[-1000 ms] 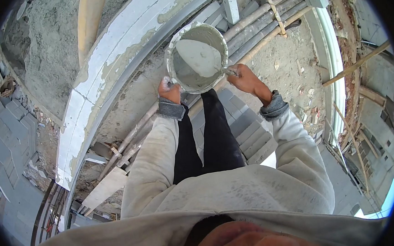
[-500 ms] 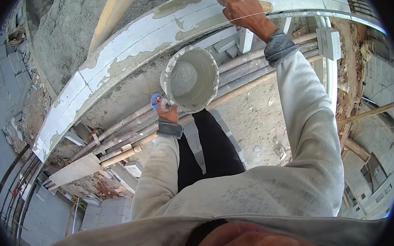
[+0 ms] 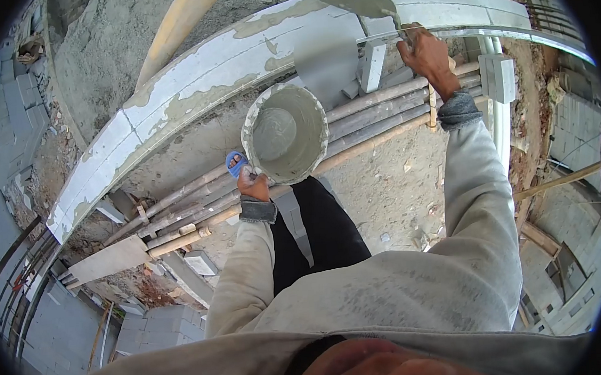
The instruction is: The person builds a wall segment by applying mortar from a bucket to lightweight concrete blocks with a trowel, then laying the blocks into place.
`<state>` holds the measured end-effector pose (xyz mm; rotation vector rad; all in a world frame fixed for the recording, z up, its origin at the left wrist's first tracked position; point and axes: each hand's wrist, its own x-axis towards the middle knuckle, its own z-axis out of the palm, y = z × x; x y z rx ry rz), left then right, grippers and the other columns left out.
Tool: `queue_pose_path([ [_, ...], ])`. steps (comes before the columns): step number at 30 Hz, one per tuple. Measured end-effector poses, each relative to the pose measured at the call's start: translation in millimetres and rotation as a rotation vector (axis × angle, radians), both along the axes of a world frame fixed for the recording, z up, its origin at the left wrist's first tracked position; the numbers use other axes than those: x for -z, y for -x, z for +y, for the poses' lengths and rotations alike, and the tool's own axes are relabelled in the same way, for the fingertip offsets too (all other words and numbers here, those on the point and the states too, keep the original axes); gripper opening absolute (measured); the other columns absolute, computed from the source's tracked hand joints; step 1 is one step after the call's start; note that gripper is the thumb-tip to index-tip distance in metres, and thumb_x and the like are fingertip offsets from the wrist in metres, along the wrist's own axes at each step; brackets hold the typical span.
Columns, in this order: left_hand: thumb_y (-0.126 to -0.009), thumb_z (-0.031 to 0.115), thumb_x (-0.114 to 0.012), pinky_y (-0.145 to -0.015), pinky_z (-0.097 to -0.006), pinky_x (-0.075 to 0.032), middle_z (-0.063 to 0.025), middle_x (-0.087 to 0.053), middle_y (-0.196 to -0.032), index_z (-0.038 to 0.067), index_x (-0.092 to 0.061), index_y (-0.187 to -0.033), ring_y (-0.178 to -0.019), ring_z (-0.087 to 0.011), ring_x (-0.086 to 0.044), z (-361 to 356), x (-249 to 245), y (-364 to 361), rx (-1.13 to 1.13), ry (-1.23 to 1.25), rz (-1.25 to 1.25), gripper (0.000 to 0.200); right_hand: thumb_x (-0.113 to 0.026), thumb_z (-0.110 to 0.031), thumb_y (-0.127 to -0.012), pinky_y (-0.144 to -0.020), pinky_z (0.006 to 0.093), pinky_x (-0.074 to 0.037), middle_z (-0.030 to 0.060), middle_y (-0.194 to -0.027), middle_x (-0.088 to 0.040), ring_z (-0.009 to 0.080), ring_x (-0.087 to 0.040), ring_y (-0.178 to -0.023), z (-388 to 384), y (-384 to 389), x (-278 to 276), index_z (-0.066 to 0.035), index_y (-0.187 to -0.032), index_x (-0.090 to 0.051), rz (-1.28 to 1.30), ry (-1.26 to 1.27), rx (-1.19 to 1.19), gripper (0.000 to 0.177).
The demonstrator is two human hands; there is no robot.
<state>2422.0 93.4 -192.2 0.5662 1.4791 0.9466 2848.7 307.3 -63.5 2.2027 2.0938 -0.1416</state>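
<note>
My left hand (image 3: 253,184) grips the near rim of a mortar-caked bucket (image 3: 312,152), which is tipped so its inside shows, with wet grey mortar (image 3: 275,129) at the bottom. In my right hand (image 3: 428,59) is a trowel (image 3: 364,3) with grey mortar on its blade, held by the handle. The blade reaches over the top of a curved wall of white blocks (image 3: 195,76). Patches of mortar (image 3: 204,100) are smeared along that wall. Between bucket and wall, a grey blurred patch (image 3: 327,64) cannot be made out.
Bamboo poles and pipes (image 3: 379,116) run under the bucket along the wall. A string line (image 3: 436,29) passes beside my right hand. One blue sandal (image 3: 235,163) shows near my left hand. A yellowish pole (image 3: 178,32) leans beyond the wall, and stacked blocks (image 3: 157,328) lie lower left.
My right hand has drawn back from the wall top, to the right and toward me, bringing the trowel blade into view. The grey blur is new. The bucket sits slightly lower in view.
</note>
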Motion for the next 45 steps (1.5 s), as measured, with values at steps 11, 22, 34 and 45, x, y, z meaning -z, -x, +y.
queue_pose_path([
  [11,-0.068,-0.009,-0.054,-0.061,-0.0219,-0.043,-0.0002,-0.053,-0.077,-0.006,-0.056,-0.12,-0.069,-0.0089,-0.052,-17,-33,-18,0.073,-0.089,0.292,0.052,-0.058,-0.016,-0.077,-0.072,0.0405,-0.054,0.0208,-0.085,-0.067,0.0325,-0.067,-0.08,-159,197,77,0.001,-0.086,-0.064,0.226,0.504,-0.259,0.02],
  [22,-0.068,-0.007,-0.051,-0.06,-0.0223,-0.041,0.0017,-0.049,-0.074,0.001,-0.06,-0.094,-0.064,-0.0077,-0.045,-32,-25,16,-0.097,-0.135,0.139,0.029,-0.066,-0.021,-0.079,-0.067,0.0307,-0.048,0.008,-0.071,-0.063,0.0163,-0.058,-0.067,-146,118,41,-0.001,-0.098,-0.065,1.07,0.856,0.261,0.028],
  [34,-0.071,-0.008,-0.05,-0.053,-0.0228,-0.044,-0.0038,-0.062,-0.079,0.001,-0.058,-0.09,-0.061,-0.0102,-0.056,-42,-19,22,-0.286,-0.122,0.078,0.023,-0.061,-0.035,-0.084,-0.074,0.0425,-0.055,0.0098,-0.104,-0.064,0.0321,-0.067,-0.085,-25,10,13,-0.011,-0.109,-0.064,-0.013,-0.085,-0.108,0.035],
  [45,-0.072,-0.009,-0.052,-0.05,-0.0221,-0.039,-0.0003,-0.058,-0.073,0.003,-0.057,-0.086,-0.056,-0.0077,-0.05,-61,-31,36,-0.288,-0.027,0.185,0.019,-0.063,-0.035,-0.081,-0.076,0.0442,-0.055,0.0182,-0.11,-0.063,0.0345,-0.066,-0.089,-88,67,6,-0.01,-0.114,-0.063,0.123,-0.062,-0.045,0.042],
])
